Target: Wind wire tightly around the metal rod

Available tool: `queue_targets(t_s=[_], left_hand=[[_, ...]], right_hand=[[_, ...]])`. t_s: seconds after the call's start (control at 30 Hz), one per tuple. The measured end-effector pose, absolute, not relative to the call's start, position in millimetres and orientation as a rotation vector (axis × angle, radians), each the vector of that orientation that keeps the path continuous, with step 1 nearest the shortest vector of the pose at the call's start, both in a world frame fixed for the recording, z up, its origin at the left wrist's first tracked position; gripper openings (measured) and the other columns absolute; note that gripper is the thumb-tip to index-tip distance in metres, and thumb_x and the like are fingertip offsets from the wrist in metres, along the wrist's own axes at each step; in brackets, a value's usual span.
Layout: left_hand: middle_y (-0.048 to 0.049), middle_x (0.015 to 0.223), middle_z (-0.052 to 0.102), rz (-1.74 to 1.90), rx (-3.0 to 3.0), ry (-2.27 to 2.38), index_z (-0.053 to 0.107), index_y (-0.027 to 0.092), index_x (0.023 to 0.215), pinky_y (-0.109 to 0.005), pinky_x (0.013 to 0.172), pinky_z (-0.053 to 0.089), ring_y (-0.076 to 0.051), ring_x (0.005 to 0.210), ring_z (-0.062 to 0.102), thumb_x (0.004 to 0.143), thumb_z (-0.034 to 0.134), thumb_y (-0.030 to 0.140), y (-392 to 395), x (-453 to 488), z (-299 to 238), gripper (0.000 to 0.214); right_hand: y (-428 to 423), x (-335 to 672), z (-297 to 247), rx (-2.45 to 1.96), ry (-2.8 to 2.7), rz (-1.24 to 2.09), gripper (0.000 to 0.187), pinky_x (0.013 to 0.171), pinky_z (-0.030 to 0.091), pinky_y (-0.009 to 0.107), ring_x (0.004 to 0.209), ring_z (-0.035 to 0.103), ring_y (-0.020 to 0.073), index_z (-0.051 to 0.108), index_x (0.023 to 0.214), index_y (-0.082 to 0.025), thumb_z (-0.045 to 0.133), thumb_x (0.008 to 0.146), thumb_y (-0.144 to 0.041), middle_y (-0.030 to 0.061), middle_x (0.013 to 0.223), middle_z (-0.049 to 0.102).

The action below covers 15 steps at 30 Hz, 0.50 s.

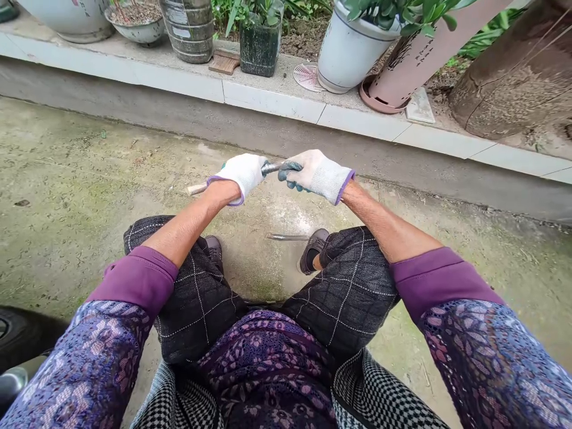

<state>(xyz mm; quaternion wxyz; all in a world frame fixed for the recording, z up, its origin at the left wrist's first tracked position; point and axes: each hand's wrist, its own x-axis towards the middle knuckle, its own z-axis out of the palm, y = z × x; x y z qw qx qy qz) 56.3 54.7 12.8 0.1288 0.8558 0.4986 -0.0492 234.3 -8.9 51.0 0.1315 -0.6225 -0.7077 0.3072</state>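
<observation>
Both hands wear white knit gloves with dark teal coated fingers and purple cuffs. My left hand (243,173) is closed. The pale, wood-coloured end of a stick or handle (196,189) pokes out behind its wrist. A short length of ridged grey metal rod (270,168) shows between the two hands. Closed round the rod's other end is my right hand (313,170), its fingertips curled underneath. Whether the pale end and the rod are one piece is hidden by the left glove. On the ground between my shoes lies a slim metal bar (287,237).
Ahead runs a low tiled ledge (277,101) with a white flowerpot (353,50), a pink planter (415,71) and a dark plastic container (260,44). A large brown jar (513,77) stands at right. A black wheel-like object (22,336) is at lower left. Whitish powder (290,217) marks the concrete.
</observation>
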Motion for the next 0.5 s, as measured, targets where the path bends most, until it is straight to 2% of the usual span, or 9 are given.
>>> queue_targets(t_s=[0.17,0.33,0.5], left_hand=[[-0.0145,0.091,0.075,-0.292,2.581,1.315,0.077,0.021,0.117,-0.038,0.078,0.049,-0.030,0.088,0.071,0.092,0.050,0.029,43.5,59.1,8.6,0.038],[-0.0083,0.080,0.072,-0.270,2.531,1.190,0.080,0.023,0.106,-0.035,0.071,0.045,-0.024,0.076,0.066,0.087,0.055,0.029,36.9,52.4,21.7,0.032],[-0.0030,0.072,0.066,0.041,2.317,1.180,0.078,0.018,0.099,-0.032,0.064,0.044,-0.018,0.067,0.058,0.077,0.060,0.028,31.0,45.3,38.8,0.030]], right_hand=[[1.3,238.9,50.2,-1.820,-2.191,0.660,0.016,0.056,0.036,0.028,0.055,0.049,0.0098,0.076,0.078,-0.015,0.062,0.085,-0.015,-0.0009,0.059,0.059],[8.0,238.2,42.5,-1.814,-1.926,0.971,0.012,0.048,0.038,0.026,0.048,0.047,0.0087,0.075,0.083,-0.016,0.064,0.084,-0.016,-0.0025,0.057,0.057],[12.3,237.9,39.7,-1.642,-1.708,1.189,0.007,0.040,0.040,0.022,0.048,0.052,0.0078,0.070,0.079,-0.013,0.068,0.086,-0.016,0.0005,0.062,0.064]])
